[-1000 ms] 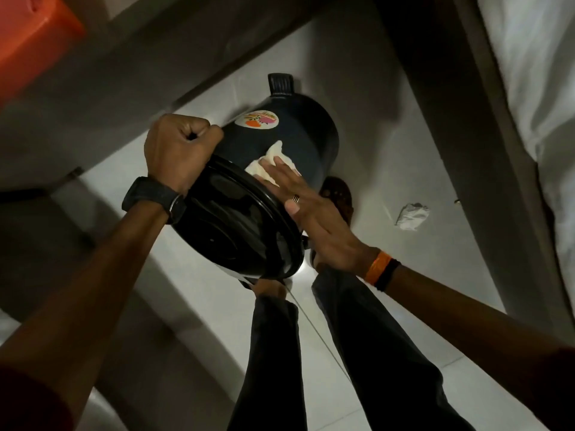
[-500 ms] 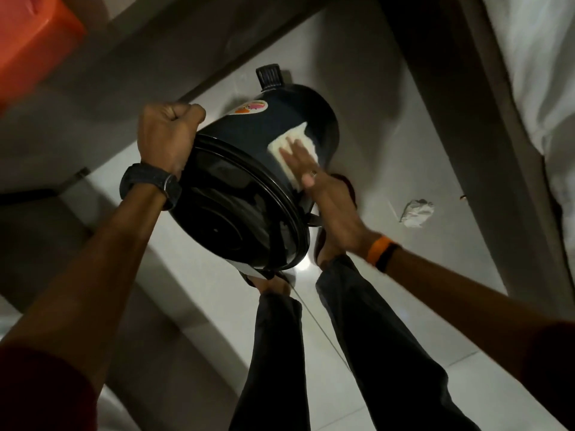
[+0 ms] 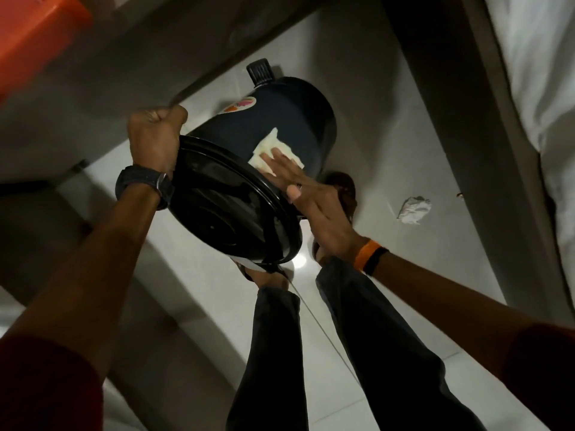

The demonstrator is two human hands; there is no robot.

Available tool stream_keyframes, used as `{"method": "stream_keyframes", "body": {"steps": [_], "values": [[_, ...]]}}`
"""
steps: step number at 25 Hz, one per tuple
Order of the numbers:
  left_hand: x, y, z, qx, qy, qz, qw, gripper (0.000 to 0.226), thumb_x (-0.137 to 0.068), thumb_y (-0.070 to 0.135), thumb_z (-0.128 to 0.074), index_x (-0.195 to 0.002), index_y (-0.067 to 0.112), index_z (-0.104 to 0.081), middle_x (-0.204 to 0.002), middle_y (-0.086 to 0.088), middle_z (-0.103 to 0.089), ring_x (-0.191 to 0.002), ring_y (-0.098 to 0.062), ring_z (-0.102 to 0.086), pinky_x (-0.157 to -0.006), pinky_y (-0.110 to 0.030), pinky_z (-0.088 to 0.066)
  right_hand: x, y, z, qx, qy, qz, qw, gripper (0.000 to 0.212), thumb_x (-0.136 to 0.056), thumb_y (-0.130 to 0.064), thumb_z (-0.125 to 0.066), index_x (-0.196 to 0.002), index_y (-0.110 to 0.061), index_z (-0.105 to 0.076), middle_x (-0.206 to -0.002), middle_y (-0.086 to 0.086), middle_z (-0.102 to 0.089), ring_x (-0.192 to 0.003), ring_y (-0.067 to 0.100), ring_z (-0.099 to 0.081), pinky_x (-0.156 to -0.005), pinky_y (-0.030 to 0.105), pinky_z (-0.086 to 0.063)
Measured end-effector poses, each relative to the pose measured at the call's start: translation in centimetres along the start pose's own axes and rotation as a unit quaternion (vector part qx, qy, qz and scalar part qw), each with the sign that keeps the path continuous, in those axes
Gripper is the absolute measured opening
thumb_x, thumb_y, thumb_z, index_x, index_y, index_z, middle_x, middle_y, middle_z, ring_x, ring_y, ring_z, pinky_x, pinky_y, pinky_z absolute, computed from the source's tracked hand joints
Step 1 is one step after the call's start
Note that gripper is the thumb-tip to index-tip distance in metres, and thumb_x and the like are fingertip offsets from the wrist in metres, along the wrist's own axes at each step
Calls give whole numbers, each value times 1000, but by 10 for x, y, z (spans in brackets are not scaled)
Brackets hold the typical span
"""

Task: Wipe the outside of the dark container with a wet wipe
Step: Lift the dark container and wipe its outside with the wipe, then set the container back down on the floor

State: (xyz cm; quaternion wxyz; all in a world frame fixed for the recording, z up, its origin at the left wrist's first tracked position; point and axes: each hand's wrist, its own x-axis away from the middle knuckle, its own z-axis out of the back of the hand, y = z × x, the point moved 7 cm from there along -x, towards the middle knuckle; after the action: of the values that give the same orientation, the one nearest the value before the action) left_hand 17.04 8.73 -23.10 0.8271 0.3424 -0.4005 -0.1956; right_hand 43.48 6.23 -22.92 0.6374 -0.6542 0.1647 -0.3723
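Note:
The dark container [image 3: 280,119] is a black round bin held tilted above the floor, its glossy lid [image 3: 230,209] facing me and a pedal [image 3: 257,72] at its far end. A colourful sticker [image 3: 239,104] shows on its upper side. My left hand [image 3: 154,135] is clenched on the lid's rim at the upper left. My right hand [image 3: 311,194] lies flat on the bin's side, fingers pressing a white wet wipe [image 3: 273,147] against it just beyond the lid rim.
A crumpled white wipe [image 3: 413,209] lies on the pale tiled floor to the right. My legs in dark trousers [image 3: 373,337] stand below the bin. An orange box [image 3: 34,35] sits at the top left, a white sheet [image 3: 541,73] at the right.
My right hand and the wipe slid along the bin's side, out toward the far end and back toward the lid rim. The bin has turned slightly, carrying the sticker toward its upper edge.

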Motion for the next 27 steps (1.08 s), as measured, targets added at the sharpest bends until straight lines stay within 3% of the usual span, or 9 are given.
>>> {"method": "stream_keyframes", "body": {"steps": [4, 10, 13, 16, 19, 24, 25, 26, 27], "values": [[0, -15, 13, 22, 14, 12, 1000, 38, -80, 14, -56, -51, 22, -34, -45, 12, -28, -47, -10, -25, -48, -24, -27, -10, 73, 62, -23, 165, -310, 936, 54, -107, -44, -39, -144, -9, -54, -143, 15, -61, -134, 27, -58, -116, 51, -44], [-6, -23, 14, 29, -7, 3, 1000, 35, -79, 17, -58, -53, 22, -36, -42, 13, -31, -47, -9, -27, -49, -23, -29, -44, 21, 24, -10, 43, -62, 997, 46, -109, -35, -30, -153, -25, -43, -160, -19, -33, -155, 4, -24, -130, 28, -19], [0, -9, 1, 13, -31, -42, 999, 37, -78, 19, -59, -50, 23, -34, -43, 10, -29, -49, -10, -26, -52, -30, -26, -97, 64, 83, 80, 165, -237, 954, 48, -112, -32, -28, -157, -20, -36, -167, 1, -31, -156, 20, -27, -130, 36, -18], [15, 33, -22, -86, -56, -156, 982, 41, -77, 26, -57, -46, 19, -31, -40, 5, -31, -50, -9, -29, -56, -33, -26, -109, 88, 106, 137, 143, -327, 924, 45, -111, -34, -28, -147, -21, -51, -157, 7, -49, -145, 24, -45, -124, 35, -27], [60, 85, -71, -340, -114, -362, 861, 39, -78, 39, -46, -48, 14, -44, -47, -2, -46, -53, -22, -47, -57, -30, -33, -63, 88, 95, 81, 189, -399, 894, 32, -106, -24, -39, -83, -24, -63, -107, 6, -61, -102, 21, -56, -105, 44, -48], [162, 70, -159, -565, -319, -605, 462, 32, -92, 30, -44, -78, 14, -68, -76, -7, -68, -76, -28, -62, -77, -40, -47, 22, 83, 49, -197, 323, -435, 817, 37, -96, 1, -52, -61, -12, -54, -57, 4, -57, -52, 17, -53, -53, 26, -48], [169, 63, -159, -563, -279, -649, 429, 28, -92, 32, -45, -84, 16, -68, -82, -4, -68, -84, -25, -62, -86, -41, -47, 32, 83, 45, -205, 337, -440, 807, 36, -97, 0, -50, -63, -12, -54, -56, 2, -57, -51, 16, -52, -49, 23, -46], [171, 59, -155, -542, -218, -674, 453, 26, -90, 35, -47, -93, 18, -66, -93, -3, -68, -95, -25, -62, -93, -44, -47, 41, 84, 44, -210, 355, -435, 800, 33, -97, 1, -50, -67, -10, -58, -59, 2, -61, -55, 18, -55, -48, 23, -48], [166, 57, -147, -521, -161, -656, 521, 32, -87, 41, -49, -106, 20, -63, -111, -5, -66, -112, -27, -59, -100, -51, -44, 47, 86, 45, -209, 370, -433, 795, 25, -97, 2, -54, -76, -5, -65, -67, 4, -68, -64, 22, -62, -54, 25, -55]]}}
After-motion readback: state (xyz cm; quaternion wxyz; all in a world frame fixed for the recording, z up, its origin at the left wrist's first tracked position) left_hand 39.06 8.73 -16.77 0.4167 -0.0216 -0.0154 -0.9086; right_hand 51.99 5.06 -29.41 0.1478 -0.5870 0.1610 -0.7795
